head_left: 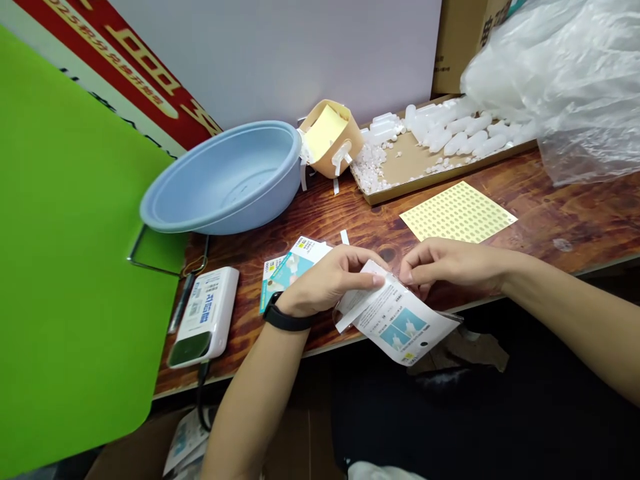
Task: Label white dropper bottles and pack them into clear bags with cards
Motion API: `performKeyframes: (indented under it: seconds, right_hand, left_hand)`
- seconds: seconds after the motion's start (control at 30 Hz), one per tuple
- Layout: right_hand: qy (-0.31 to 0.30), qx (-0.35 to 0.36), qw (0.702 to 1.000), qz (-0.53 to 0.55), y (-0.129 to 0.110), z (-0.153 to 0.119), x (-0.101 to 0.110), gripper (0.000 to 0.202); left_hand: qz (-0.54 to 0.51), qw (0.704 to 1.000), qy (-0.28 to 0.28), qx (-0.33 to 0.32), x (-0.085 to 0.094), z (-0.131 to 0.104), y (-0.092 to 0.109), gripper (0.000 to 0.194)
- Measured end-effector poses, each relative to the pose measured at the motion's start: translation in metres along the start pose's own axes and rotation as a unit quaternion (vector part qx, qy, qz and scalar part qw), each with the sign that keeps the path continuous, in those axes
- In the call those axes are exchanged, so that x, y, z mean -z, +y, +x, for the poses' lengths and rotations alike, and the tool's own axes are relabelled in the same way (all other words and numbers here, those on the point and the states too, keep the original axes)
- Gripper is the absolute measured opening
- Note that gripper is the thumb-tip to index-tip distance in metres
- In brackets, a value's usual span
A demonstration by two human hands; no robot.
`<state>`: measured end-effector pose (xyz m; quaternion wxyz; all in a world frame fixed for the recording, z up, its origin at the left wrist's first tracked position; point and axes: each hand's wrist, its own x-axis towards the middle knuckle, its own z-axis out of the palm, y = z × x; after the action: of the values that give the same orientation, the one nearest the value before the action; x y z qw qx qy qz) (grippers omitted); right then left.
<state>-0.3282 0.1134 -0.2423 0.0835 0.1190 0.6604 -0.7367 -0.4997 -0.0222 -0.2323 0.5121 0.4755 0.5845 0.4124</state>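
Observation:
My left hand [327, 280] and my right hand [450, 265] both pinch the top edge of a clear plastic packet [400, 319] with a printed white and blue card inside. The packet hangs over the near edge of the wooden table [550, 220]. A black band sits on my left wrist. A small stack of similar printed cards [285, 270] lies on the table just behind my left hand. A yellow sheet of small stickers [457, 212] lies flat beyond my right hand.
A blue plastic basin [225, 180] sits at the back left, beside a tan tape holder [333, 137]. A cardboard tray [400, 163] holds several small white plastic bottles and caps, under a big clear bag [565, 73]. A white power bank [206, 313] lies left. A green board [70, 267] stands at far left.

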Motion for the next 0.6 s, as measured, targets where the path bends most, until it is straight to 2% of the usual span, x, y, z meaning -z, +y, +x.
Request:
performKeyframes:
  seconds: [0.17,0.27,0.4,0.6]
  right_hand:
    - [0.018,0.02,0.998,-0.065,0.005,-0.001,0.002,0.021]
    - [0.063,0.052,0.99,-0.119,0.007,0.0,0.0,0.015]
    - [0.153,0.099,0.963,-0.197,0.006,0.002,-0.005,0.012]
    - [0.25,0.16,0.912,-0.283,0.006,0.004,-0.011,0.013]
  left_hand:
    - [-0.012,1.0,0.001,0.02,-0.003,0.002,-0.001,0.015]
    - [-0.041,0.998,0.017,0.044,-0.006,0.005,-0.003,0.016]
    - [-0.069,0.994,0.059,0.057,-0.01,0.009,-0.006,0.021]
    - [-0.052,0.994,0.094,0.002,-0.014,0.01,-0.008,0.023]
